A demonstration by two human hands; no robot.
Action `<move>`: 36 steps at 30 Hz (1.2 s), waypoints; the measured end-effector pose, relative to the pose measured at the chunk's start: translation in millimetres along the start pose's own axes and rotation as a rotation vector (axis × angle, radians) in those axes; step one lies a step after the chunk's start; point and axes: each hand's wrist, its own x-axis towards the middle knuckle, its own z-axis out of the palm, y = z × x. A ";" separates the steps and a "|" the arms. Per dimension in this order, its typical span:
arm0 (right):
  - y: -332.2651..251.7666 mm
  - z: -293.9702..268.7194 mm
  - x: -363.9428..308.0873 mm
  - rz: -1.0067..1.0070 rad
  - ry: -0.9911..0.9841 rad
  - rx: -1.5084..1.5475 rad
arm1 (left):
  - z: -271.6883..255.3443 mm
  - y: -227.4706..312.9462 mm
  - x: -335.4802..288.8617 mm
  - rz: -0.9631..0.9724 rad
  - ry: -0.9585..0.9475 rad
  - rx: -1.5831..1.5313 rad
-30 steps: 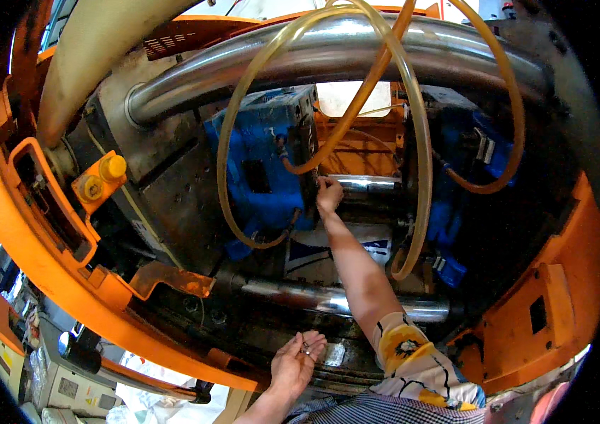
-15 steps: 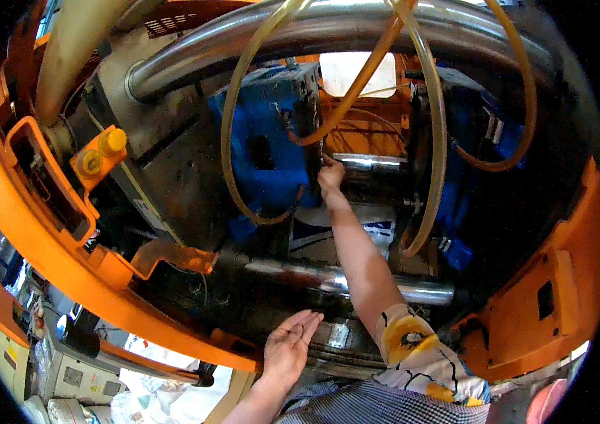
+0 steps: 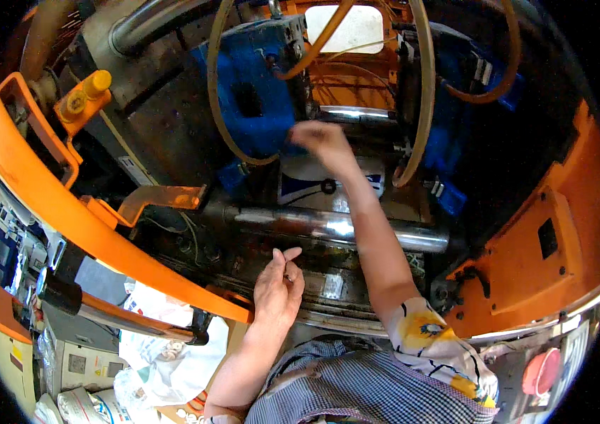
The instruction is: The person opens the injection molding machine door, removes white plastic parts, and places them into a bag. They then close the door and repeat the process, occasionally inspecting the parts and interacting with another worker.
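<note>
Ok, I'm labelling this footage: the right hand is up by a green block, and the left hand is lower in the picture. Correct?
No: the block is blue, not green, as the head view shows. The right hand is up by it, with the left hand lower in the picture.

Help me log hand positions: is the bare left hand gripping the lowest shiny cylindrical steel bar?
No: the bare left hand shows below the lowest shiny cylindrical steel bar, with dark machinery visible between them.
</note>
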 end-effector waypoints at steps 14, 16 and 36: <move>-56.9 2.3 -142.6 -0.313 -0.484 -0.519 | 27.5 -14.4 2.6 -0.043 0.033 -0.025; -56.1 1.2 -145.0 -0.365 -0.447 -0.530 | 22.7 -15.6 5.6 -0.047 0.011 -0.071; 156.6 -33.2 138.0 -0.114 0.974 -0.718 | 26.1 -16.3 -12.2 -0.060 0.047 0.015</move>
